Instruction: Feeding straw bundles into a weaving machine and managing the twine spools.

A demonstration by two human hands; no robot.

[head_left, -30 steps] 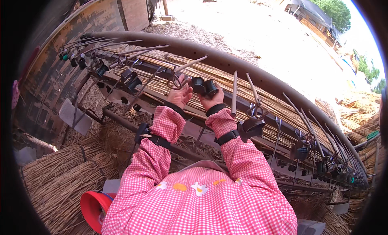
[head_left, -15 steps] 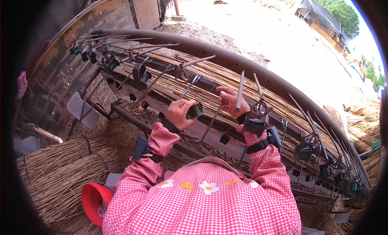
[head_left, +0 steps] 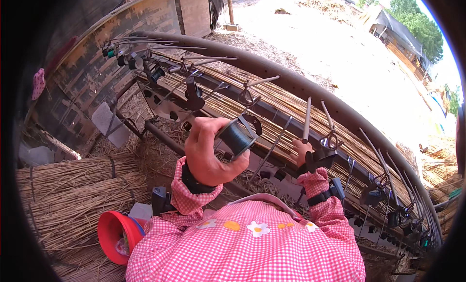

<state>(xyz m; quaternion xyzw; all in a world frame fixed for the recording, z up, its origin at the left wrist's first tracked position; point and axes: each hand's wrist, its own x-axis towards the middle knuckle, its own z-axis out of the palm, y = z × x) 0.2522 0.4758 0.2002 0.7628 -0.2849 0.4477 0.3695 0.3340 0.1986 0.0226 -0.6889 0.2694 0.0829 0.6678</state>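
One dark-blue thread spool (head_left: 236, 138) in dark metal bracket (head_left: 253, 124), frame ctr, sits in half-curled L hand (head_left: 208, 153) & could drop if fingertips slacken; R hand (head_left: 302, 152), rt of ctr, part-bent, hold unclear.

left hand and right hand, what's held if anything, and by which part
The left hand holds a dark thread spool by its left and lower edges in this view. Whether the right hand holds anything cannot be told.
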